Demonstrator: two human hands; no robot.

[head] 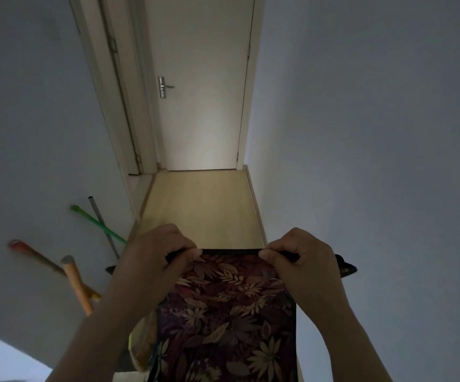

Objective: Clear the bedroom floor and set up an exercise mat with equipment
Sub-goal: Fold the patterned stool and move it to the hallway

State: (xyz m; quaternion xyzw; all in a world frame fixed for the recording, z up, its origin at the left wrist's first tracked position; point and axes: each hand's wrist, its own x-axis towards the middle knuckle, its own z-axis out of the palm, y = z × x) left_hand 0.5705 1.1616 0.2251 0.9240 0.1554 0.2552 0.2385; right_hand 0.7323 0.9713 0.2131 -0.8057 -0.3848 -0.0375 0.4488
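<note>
Left hand: pinches the top edge of the dark leaf-patterned fabric.
Right hand: pinches the same edge, further right.
Fabric: hangs near, in the hallway before the far white door.
Left wall: long handles lean there.

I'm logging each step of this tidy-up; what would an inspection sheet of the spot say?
Surface: pale wood floor, a narrow strip.
Job's things: leaf-print fabric held up by its black top edge.
Clutter: green stick, grey pole, wooden handle leaning on left wall.
Hands: left hand and right hand each pinch the fabric's top edge.
Cables: nothing seen.
Surroundings: closed white door ahead, with metal handle.
</note>
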